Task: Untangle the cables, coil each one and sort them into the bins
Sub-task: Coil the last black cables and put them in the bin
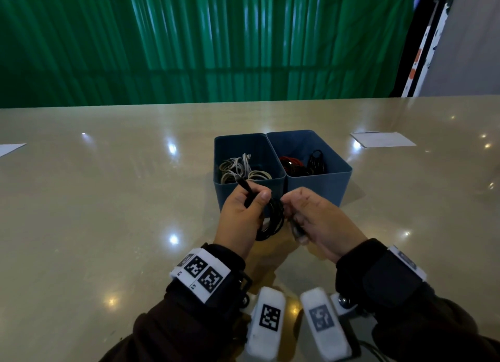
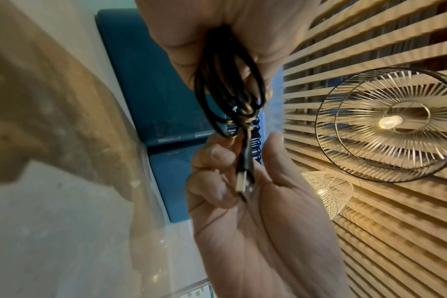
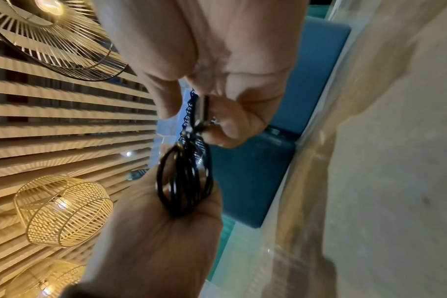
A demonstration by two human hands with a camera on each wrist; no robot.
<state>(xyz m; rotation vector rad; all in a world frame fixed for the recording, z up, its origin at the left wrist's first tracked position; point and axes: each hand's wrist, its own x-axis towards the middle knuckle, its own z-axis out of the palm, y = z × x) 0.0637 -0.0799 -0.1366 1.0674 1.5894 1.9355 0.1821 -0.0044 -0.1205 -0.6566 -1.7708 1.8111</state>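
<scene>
Just before the two bins point(image 1: 282, 188), above bare table point(image 1: 108, 199), the left hand point(image 1: 239, 218) grips the coiled black cable point(image 1: 273, 221); the right hand point(image 1: 322, 221) pinches its plug point(image 2: 242, 182). Fingers hide part of the coil.

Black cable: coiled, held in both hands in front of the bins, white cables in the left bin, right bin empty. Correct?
Not quite. The right bin is not empty: the head view shows red and black cables in it. The rest holds: the black cable is coiled and held by the left hand and the right hand in front of the bins, and the left bin holds white cables.
</scene>
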